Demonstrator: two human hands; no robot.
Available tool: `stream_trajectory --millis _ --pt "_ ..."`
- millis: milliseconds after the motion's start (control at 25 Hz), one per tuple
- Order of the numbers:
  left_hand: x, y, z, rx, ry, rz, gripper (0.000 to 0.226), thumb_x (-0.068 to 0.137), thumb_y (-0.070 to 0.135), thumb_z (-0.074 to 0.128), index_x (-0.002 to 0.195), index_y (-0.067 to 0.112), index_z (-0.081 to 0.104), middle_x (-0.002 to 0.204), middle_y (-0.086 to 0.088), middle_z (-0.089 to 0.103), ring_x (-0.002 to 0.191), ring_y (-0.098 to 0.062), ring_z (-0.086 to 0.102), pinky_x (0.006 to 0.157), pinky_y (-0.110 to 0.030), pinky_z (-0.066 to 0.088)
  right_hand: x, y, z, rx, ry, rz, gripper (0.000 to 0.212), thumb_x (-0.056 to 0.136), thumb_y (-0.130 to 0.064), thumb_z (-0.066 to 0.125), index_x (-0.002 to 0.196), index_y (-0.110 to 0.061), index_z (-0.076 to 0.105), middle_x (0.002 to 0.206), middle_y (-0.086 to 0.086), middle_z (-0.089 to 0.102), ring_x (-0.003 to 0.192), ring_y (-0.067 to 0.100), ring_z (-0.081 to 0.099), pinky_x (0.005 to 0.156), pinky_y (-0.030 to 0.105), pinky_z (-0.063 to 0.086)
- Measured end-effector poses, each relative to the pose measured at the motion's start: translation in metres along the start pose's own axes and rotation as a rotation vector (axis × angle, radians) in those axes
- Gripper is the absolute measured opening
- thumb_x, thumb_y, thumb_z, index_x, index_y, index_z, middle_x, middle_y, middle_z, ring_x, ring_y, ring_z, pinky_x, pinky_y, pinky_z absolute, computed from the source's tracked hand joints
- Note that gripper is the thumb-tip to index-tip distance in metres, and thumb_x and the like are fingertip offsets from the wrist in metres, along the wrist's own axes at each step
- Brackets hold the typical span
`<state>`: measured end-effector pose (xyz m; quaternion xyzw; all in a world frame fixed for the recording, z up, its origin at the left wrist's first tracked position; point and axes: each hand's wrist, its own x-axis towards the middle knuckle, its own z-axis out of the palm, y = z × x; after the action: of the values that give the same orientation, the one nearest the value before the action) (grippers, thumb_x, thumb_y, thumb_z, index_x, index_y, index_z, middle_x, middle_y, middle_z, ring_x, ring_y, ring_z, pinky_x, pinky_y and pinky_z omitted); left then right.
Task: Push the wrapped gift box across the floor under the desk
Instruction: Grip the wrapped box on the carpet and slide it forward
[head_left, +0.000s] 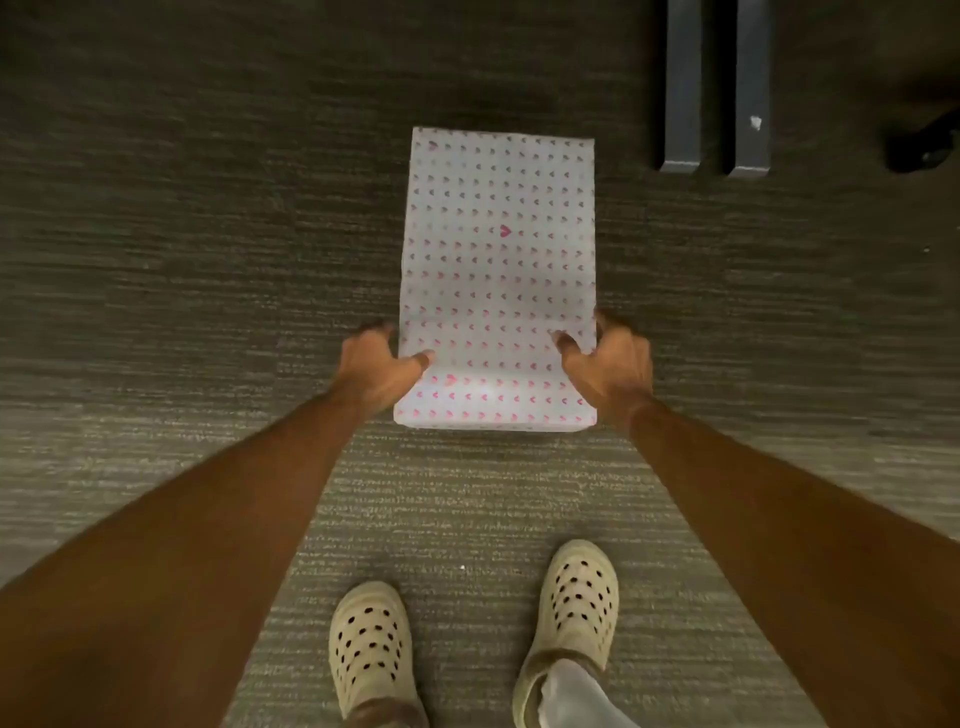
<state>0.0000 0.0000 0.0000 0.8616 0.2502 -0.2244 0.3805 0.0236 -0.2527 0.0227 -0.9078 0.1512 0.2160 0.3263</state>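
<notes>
Carpet (208, 260) carries the gift box (498, 270), wrapped in white paper with small pink hearts, lying flat ahead of two beige clogs (371, 644). Left hand (376, 366) and right hand (610, 364) clamp its near end, thumbs on top. Grey desk legs (717, 88) stand beyond the box's far right corner

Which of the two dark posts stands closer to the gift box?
The left post; the other post stands beyond it, farther from the gift box.
</notes>
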Motion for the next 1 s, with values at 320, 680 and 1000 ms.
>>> stream_trajectory --millis 320,680,1000 --pt "0.053 0.009 0.008 -0.088 0.052 -0.114 0.024 0.094 0.025 0.059 0.114 0.014 0.068 0.117 -0.007 0.069 0.082 -0.015 0.063 0.068 -0.025 0.051 0.056 0.017 0.009 0.176 0.013 0.143 0.039 0.097 -0.034 0.064 0.129 -0.012 0.067 0.123 0.003 0.07 0.086 0.019 0.071 0.056 0.021 0.061" --pt "0.075 0.011 0.005 -0.383 0.086 -0.226 0.015 0.09 0.006 0.063 0.086 0.019 0.071 0.109 -0.008 0.069 0.095 -0.022 0.065 0.09 -0.038 0.056 0.086 0.031 0.008 0.429 0.011 0.293 0.008 0.092 -0.025 0.071 0.086 -0.024 0.075 0.087 -0.005 0.07 0.074 0.007 0.066 0.059 0.02 0.05" --pt "0.061 0.033 -0.005 -0.397 0.084 -0.243 0.018 0.089 0.008 0.066 0.077 0.021 0.066 0.095 -0.002 0.068 0.086 -0.017 0.066 0.086 -0.034 0.056 0.077 0.031 -0.024 0.501 -0.066 0.309 0.022 0.094 -0.028 0.069 0.112 -0.016 0.075 0.105 -0.002 0.072 0.092 0.016 0.069 0.079 0.028 0.057"
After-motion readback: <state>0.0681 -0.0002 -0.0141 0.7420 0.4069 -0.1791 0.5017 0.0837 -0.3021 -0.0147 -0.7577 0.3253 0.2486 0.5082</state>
